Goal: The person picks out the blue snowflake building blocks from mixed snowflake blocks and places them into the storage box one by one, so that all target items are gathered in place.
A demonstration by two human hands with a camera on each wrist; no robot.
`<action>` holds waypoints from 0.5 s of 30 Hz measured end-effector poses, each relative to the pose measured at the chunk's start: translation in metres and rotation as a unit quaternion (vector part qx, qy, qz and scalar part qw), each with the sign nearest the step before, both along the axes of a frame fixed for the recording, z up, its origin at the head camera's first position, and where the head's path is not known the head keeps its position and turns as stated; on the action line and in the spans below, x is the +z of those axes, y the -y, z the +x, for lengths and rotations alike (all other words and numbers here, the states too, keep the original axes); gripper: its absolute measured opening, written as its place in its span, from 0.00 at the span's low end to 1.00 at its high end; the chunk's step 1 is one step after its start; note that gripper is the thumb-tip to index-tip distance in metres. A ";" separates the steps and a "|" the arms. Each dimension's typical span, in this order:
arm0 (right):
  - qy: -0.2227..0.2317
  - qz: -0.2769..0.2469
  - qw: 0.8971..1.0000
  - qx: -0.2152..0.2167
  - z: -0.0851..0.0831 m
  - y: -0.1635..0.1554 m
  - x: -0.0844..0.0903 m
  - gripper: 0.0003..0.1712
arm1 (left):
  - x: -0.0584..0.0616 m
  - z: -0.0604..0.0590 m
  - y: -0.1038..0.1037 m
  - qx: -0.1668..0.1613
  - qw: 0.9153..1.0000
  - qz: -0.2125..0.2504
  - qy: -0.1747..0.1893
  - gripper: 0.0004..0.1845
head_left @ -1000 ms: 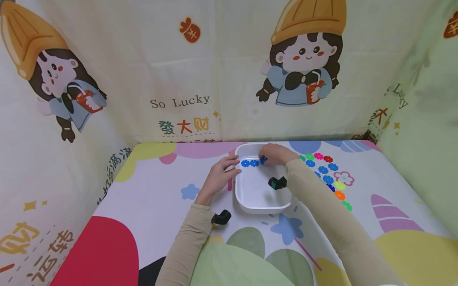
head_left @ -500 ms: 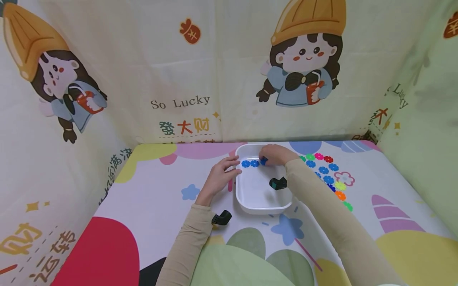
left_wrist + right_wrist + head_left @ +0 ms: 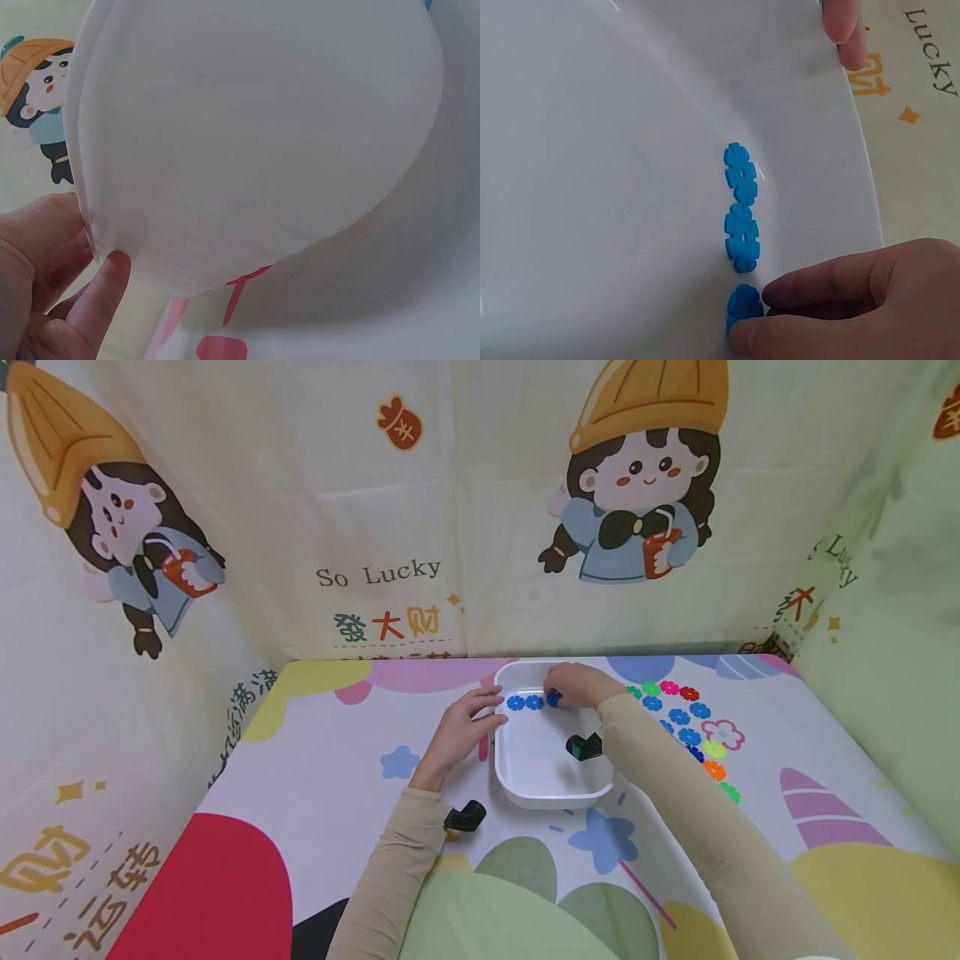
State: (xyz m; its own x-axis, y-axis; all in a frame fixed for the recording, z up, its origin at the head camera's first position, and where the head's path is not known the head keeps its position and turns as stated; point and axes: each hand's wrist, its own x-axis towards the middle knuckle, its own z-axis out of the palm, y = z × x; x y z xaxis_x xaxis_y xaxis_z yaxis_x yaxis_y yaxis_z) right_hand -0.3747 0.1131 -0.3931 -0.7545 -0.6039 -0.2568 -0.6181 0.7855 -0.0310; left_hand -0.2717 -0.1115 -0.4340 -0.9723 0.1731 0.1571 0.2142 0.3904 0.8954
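Two hands work at a white square tray (image 3: 551, 781) on a table (image 3: 315, 777) covered with a colourful cartoon cloth; the right hand (image 3: 576, 683) reaches into the tray's far side, thumb and fingers pinched on a blue flower-shaped disc (image 3: 744, 304) that sits at the end of a row with two more blue discs (image 3: 740, 210) lying flat on the tray floor; the left hand (image 3: 463, 727) rests against the tray's left outer wall, fingers loosely extended and touching the rim; a scatter of loose coloured discs (image 3: 686, 727) lies on the table just right of the tray
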 end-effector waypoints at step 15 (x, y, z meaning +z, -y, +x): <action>-0.001 0.004 1.000 -0.006 0.000 0.000 -0.001 0.16 | -0.001 -0.001 0.000 0.001 1.000 -0.003 -0.001 0.22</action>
State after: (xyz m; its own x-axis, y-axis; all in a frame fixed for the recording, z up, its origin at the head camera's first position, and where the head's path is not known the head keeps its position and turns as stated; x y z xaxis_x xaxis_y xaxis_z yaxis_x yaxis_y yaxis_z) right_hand -0.3749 0.1127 -0.3938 -0.7626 -0.5924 -0.2598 -0.6086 0.7932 -0.0222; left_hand -0.2729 -0.1112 -0.4354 -0.9722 0.1720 0.1587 0.2158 0.3965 0.8923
